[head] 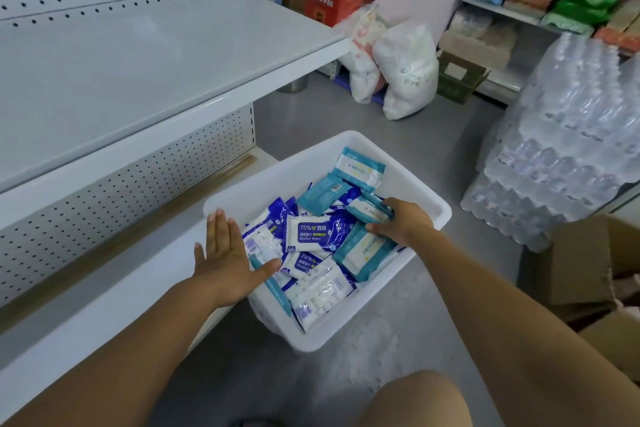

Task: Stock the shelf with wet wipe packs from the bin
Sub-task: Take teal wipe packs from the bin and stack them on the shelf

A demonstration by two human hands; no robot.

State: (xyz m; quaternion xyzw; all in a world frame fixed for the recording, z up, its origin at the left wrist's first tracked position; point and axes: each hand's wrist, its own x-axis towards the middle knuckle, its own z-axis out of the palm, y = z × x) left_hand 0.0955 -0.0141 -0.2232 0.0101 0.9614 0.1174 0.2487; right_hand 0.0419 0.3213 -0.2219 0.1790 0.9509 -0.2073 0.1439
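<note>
One teal pack (372, 210) is gripped in your right hand (401, 222) inside the bin (346, 139), so let your flat, open left hand (228, 253) steady the bin, lift straight up, and set it on the shelf (138, 62).

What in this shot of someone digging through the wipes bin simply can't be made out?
Head view:
1. How deep the packs go in the white bin: the top layer hides those beneath.
2. What lies under the right hand: its back hides it, gripping a teal pack.
3. The bin's near-left rim: covered by the flat left hand.
4. Fine print on the blue alcohol wipes pack: too small.
5. The cardboard box: cut off by the right edge.
</note>
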